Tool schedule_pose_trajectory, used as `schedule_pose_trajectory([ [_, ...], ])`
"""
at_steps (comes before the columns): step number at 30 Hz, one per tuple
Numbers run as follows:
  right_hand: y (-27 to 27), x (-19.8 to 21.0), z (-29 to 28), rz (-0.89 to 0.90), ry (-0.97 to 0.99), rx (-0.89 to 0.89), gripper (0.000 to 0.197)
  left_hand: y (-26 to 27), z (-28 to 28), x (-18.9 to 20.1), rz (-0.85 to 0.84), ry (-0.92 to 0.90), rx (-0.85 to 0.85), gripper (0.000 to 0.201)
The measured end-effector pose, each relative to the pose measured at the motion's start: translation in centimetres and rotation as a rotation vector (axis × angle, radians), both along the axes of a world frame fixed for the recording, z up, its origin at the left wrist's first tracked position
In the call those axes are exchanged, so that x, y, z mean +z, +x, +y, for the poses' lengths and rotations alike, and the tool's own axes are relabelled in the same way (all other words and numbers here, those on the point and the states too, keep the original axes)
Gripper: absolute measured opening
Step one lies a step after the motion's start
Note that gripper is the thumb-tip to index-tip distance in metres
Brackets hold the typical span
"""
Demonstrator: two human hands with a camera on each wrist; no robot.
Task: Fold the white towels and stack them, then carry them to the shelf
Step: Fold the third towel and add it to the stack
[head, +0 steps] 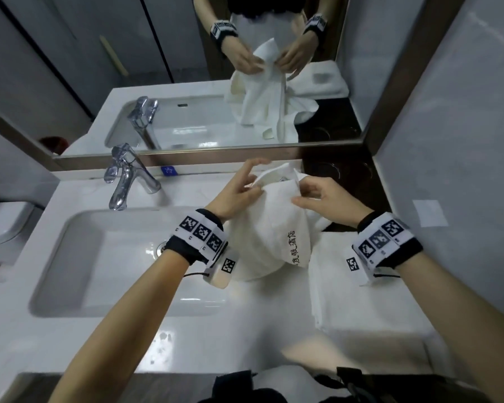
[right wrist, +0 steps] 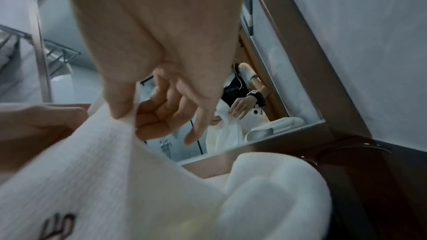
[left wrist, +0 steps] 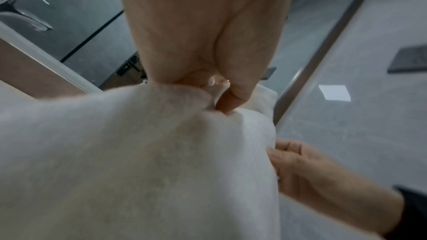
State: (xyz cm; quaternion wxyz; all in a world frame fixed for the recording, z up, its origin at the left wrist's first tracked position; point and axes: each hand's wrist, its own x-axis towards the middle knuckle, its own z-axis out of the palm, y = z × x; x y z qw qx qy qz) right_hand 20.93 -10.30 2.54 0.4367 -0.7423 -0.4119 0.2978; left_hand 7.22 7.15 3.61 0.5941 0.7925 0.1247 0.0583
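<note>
A white towel with black embroidered characters hangs bunched above the counter, held up by both hands. My left hand pinches its upper edge, thumb and curled fingers closed on the cloth, while the index finger sticks out. My right hand pinches the same edge a little to the right, thumb against the side of a finger on the fabric. A folded white towel lies flat on the counter under my right wrist.
A white sink basin with a chrome tap lies to the left. A mirror runs along the back. A dark tray with glasses sits in the back right corner. A grey tiled wall closes the right side.
</note>
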Motion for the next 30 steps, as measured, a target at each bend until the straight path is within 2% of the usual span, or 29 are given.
schedule_pose_trajectory([
  [2,-0.8,-1.0,-0.4,-0.017,0.002,-0.102,0.024,-0.4,-0.9,-1.1,0.075,0.082,-0.023,0.037],
  [5,-1.9,-2.7,-1.2,-0.053,-0.029,-0.24,0.022,-1.0,-2.6,-2.4,0.16,0.14,0.065,0.02],
  [8,-3.0,-4.2,-1.7,-0.029,-0.062,-0.287,0.024,-1.6,-4.0,-3.0,0.165,0.249,0.178,0.025],
  [10,-3.8,-5.1,-2.0,-0.012,-0.144,-0.258,0.026,-2.1,-4.9,-3.2,0.147,0.302,0.257,0.029],
  [14,-5.2,-5.9,-2.8,0.048,-0.24,-0.175,0.035,-3.4,-6.5,-3.7,0.181,0.356,0.365,0.025],
  [17,-6.3,-5.6,-3.5,0.128,-0.168,-0.161,0.031,-5.0,-7.5,-4.0,0.176,0.341,0.394,0.011],
  [20,-7.4,-4.7,-4.0,0.095,-0.025,-0.117,0.01,-6.3,-8.1,-3.7,0.195,0.346,0.373,0.028],
  [22,-8.0,-4.2,-4.3,0.081,0.039,-0.112,0.005,-6.9,-8.5,-3.3,0.167,0.305,0.333,0.032],
  [27,-8.8,-3.3,-4.6,0.012,0.069,-0.093,0.013,-7.9,-9.6,-2.8,0.127,0.135,0.31,0.025],
  [30,-9.0,-3.1,-4.4,-0.064,0.079,-0.098,0.017,-8.2,-10.0,-2.9,0.106,0.213,0.308,0.028],
])
